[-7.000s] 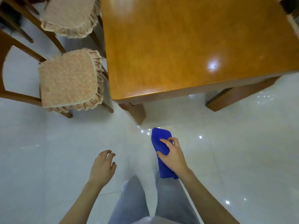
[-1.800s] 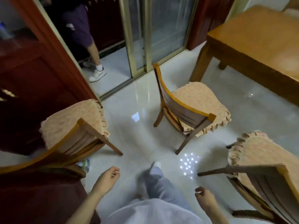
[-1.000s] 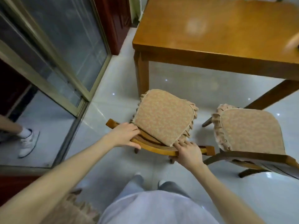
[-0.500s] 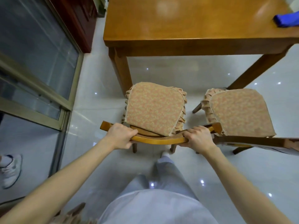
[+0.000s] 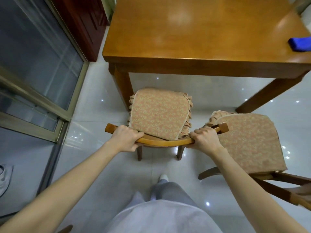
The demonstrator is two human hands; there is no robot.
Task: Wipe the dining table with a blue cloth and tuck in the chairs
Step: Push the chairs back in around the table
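Observation:
A wooden chair (image 5: 165,142) with a peach frilled cushion stands in front of me, facing the wooden dining table (image 5: 202,47). My left hand (image 5: 125,137) grips the left part of its curved top rail, and my right hand (image 5: 206,139) grips the right part. The seat's front edge sits close to the table's near left leg, short of the tabletop. The blue cloth (image 5: 300,44) lies folded on the table near its right edge, far from both hands.
A second cushioned chair (image 5: 249,142) stands just to the right, almost touching the held chair's rail. A glass sliding door (image 5: 33,64) and a dark red cabinet (image 5: 80,22) line the left. The floor is glossy white tile. A shoe (image 5: 4,177) shows at far left.
Both hands stayed clamped on the top rail while the chair slid forward toward the table. Earlier still, I let go of the cloth and walked round to this chair.

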